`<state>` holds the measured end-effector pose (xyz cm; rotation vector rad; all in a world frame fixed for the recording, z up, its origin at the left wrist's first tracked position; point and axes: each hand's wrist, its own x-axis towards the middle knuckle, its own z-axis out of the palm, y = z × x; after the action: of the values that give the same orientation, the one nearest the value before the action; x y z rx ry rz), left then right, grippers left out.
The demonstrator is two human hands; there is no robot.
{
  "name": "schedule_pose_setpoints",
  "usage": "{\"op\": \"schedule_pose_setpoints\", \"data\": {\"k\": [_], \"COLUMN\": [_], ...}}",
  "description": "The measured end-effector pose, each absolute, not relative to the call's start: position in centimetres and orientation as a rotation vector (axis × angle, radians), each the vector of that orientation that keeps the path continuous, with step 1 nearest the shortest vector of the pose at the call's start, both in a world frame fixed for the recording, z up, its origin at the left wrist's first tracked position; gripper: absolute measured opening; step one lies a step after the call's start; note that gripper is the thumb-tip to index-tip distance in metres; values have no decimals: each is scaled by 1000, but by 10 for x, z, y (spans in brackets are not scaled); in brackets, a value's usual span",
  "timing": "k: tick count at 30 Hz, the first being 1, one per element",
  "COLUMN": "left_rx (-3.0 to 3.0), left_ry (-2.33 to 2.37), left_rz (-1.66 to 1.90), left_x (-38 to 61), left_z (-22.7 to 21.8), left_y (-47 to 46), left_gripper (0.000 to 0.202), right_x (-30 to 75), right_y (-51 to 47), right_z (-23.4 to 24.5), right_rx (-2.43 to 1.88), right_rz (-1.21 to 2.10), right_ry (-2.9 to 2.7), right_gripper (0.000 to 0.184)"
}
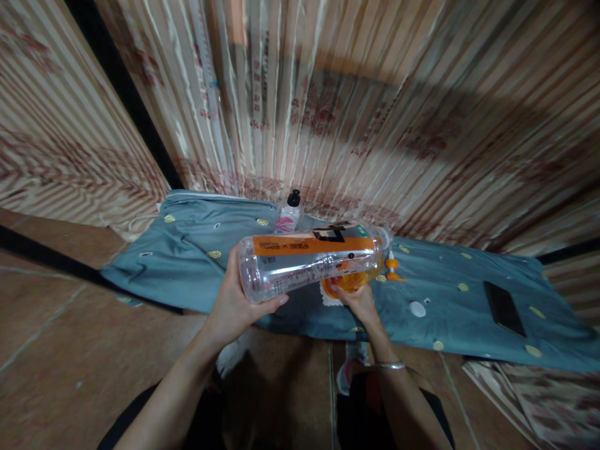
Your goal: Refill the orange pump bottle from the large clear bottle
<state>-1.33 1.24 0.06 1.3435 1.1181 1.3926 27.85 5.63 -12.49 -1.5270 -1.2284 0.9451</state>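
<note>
While cradling the base of the big clear bottle, left hand sits wrapped round the bottom end, grip closed on it, thumb over the top and fingers underneath. Right hand clasped on a small orange container right under the bottle's neck, steadying it on the blue cloth.

Bottle held almost flat above the cloth, long axis running left to right, base toward the left, mouth end toward the right and dipped slightly down over the orange container. Orange label band facing up. Looks nearly empty, hard to tell what's left inside.

Probably best done slow: keep the tilt shallow, mouth directly above the opening, lower hand firm so nothing tips.

Further out: an orange pump cap just beside the container, a white lid nearby, small black-capped bottle behind, dark phone well off to the right. Curtain behind everything.
</note>
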Motion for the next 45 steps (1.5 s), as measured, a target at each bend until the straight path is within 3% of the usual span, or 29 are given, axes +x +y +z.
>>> {"op": "schedule_pose_setpoints", "data": {"k": [36, 45], "left_rx": [1431, 1397], "left_ry": [1105, 1101], "left_rz": [1404, 1403], "left_x": [-15, -14], "left_z": [-1, -3], "left_y": [15, 14], "left_gripper": [90, 99], "right_x": [289, 283], "right_y": [63, 61], "right_z": [-138, -127], "right_rx": [-1498, -1478], "right_rz": [911, 924], "right_ry": [-1279, -1260], "right_gripper": [58, 60]}}
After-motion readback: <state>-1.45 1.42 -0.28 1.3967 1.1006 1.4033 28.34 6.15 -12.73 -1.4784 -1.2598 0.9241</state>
